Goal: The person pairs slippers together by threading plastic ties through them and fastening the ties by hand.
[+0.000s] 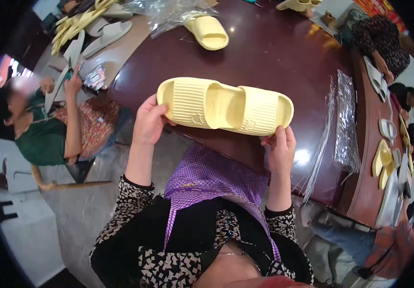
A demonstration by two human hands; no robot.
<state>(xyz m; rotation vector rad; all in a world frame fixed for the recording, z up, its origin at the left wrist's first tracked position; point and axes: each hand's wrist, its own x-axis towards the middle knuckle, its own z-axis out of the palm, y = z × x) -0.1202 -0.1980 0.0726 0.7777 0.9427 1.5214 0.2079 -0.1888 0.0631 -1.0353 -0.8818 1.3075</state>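
Observation:
A pair of pale yellow slide slippers (225,106) is held level above the near edge of the dark red table (264,57). The two overlap lengthwise, with their ribbed straps at opposite ends and a ribbed insole showing between them. My left hand (150,119) grips the left end, thumb on top. My right hand (281,146) pinches the lower right end between thumb and fingers. The fingers under the slippers are mostly hidden. Beyond them, another yellow slide (209,32) lies on the table beside crumpled clear plastic (173,14).
Flat clear plastic bags (346,125) and thin whitish strips (321,149) lie at the table's right. Further right, a brown ledge bears grey and yellow slippers (382,158). At left, a seated person in green (44,139) holds a grey slipper near piled slippers (106,36). Other people sit at right.

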